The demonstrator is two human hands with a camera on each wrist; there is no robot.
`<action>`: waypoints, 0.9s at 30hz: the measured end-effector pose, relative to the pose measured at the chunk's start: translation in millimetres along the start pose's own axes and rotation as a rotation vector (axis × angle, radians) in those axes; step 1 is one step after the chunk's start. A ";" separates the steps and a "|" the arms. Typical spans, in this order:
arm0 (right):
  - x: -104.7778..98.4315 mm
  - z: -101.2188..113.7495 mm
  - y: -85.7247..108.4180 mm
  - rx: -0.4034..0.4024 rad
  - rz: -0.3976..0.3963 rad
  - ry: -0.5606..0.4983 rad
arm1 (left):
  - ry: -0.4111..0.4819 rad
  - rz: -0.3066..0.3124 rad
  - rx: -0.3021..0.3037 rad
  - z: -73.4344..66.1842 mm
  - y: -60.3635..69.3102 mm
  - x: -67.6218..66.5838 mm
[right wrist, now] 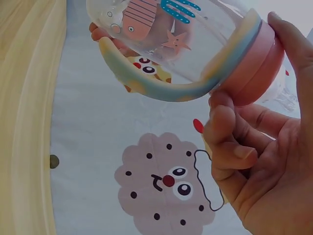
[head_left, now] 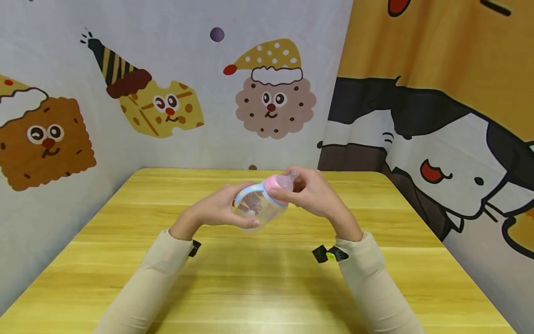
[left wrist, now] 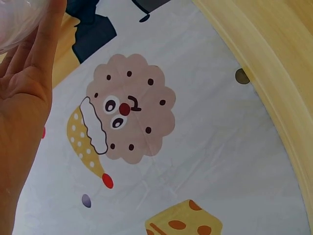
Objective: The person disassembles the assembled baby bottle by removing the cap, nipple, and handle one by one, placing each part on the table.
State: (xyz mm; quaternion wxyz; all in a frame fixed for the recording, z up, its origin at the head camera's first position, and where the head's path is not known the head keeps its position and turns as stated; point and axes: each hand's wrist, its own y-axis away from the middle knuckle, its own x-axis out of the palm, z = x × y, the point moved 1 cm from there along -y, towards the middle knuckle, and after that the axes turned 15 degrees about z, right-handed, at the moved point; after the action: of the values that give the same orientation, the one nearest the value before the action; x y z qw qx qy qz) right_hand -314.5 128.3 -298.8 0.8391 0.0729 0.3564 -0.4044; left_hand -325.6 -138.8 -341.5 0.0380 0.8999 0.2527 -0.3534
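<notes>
A clear baby bottle [head_left: 267, 211] is held tilted above the table, its teat pointing up and to the right. Its collar [right wrist: 254, 68] is pink, and a blue-and-yellow handle [right wrist: 161, 92] loops off its side. My left hand [head_left: 221, 206] grips the bottle's body, thumb along the near side. With thumb and fingers my right hand [head_left: 313, 192] pinches the pink collar beside the teat [head_left: 293, 176]. Sea-creature prints show on the clear wall in the right wrist view. Only a corner of the bottle [left wrist: 19, 19] appears in the left wrist view.
Under both hands lies a wood-grain table [head_left: 258, 287]. A white cloth with cartoon prints [head_left: 167, 148] hangs behind its far edge, and a yellow cartoon curtain [head_left: 417, 55] hangs at the right. Each wrist wears a black strap [head_left: 331, 253].
</notes>
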 end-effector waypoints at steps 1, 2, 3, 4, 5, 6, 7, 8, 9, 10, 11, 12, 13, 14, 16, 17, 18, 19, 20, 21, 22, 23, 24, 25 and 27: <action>0.4 -0.1 -0.3 -0.011 -0.003 0.006 | 0.008 0.002 0.004 -0.1 0.1 -0.1; 0.8 -0.1 -0.5 -0.020 -0.003 0.010 | 0.013 0.004 0.007 0.0 0.3 -0.2; 1.4 -0.3 -0.7 -0.030 -0.003 0.014 | 0.013 0.006 0.009 0.3 0.5 -0.1; 2.0 -0.5 -0.7 -0.036 0.000 0.015 | 0.009 0.006 0.009 0.8 0.6 -0.2; 2.6 -0.7 -0.9 -0.040 0.002 0.021 | 0.004 0.005 0.008 0.8 0.9 -0.2; 3.2 -1.1 -1.2 -0.045 0.006 0.030 | 0.002 0.005 0.008 1.1 0.9 -0.2; 3.6 -1.1 -1.5 -0.049 0.011 0.038 | -0.004 0.003 0.006 1.4 1.2 -0.1; 4.0 -1.2 -1.8 -0.053 0.016 0.046 | -0.010 0.000 0.005 1.4 1.5 0.0; 4.4 -1.1 -2.1 -0.056 0.020 0.055 | -0.011 -0.001 0.005 1.4 1.8 0.1; 4.4 -0.6 -2.3 -0.056 0.021 0.065 | -0.009 -0.003 0.006 1.3 1.8 0.2; 4.5 -0.3 -2.7 -0.060 0.025 0.077 | -0.008 0.000 0.011 1.4 1.6 0.3; 4.4 0.0 -2.9 -0.063 0.029 0.080 | -0.008 0.003 0.014 1.1 1.2 0.2; 4.7 0.6 -3.2 -0.066 0.031 0.079 | -0.007 0.005 0.018 0.8 1.4 0.3; 5.0 1.0 -3.4 -0.071 0.034 0.074 | -0.003 0.008 0.022 0.3 1.5 0.3; 5.3 1.6 -3.8 -0.082 0.037 0.064 | 0.004 0.013 0.033 -0.8 1.4 0.0; 5.5 1.7 -4.0 -0.089 0.038 0.055 | 0.006 0.015 0.038 -1.3 1.4 -0.2; 5.6 1.9 -4.1 -0.096 0.038 0.044 | 0.007 0.017 0.040 -2.0 1.4 -0.4; 5.6 1.8 -4.2 -0.105 0.037 0.036 | 0.009 0.017 0.044 -2.4 1.5 -0.7; 5.7 1.7 -4.3 -0.113 0.038 0.028 | 0.008 0.018 0.047 -2.8 1.6 -0.8; 5.8 1.5 -4.4 -0.120 0.040 0.020 | 0.007 0.019 0.050 -3.2 1.7 -0.9; 5.9 1.1 -4.4 -0.127 0.044 0.011 | 0.005 0.021 0.054 -3.3 1.8 -0.8; 6.1 0.5 -4.4 -0.133 0.048 0.003 | 0.004 0.022 0.055 -3.4 2.0 -0.7; 6.2 -0.3 -4.4 -0.140 0.054 -0.006 | 0.003 0.022 0.055 -3.7 2.2 -0.5; 6.4 -1.2 -4.4 -0.146 0.060 -0.013 | 0.004 0.022 0.055 -3.9 2.6 -0.5; 6.6 -3.3 -4.3 -0.156 0.069 -0.032 | 0.011 0.025 0.059 -3.8 3.0 0.2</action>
State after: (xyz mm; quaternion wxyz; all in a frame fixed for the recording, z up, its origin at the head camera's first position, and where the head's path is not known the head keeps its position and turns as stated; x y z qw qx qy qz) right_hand -316.6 122.6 -304.9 0.8613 0.0127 0.3705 -0.3474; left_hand -321.7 -140.4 -339.2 0.0146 0.9057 0.2311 -0.3551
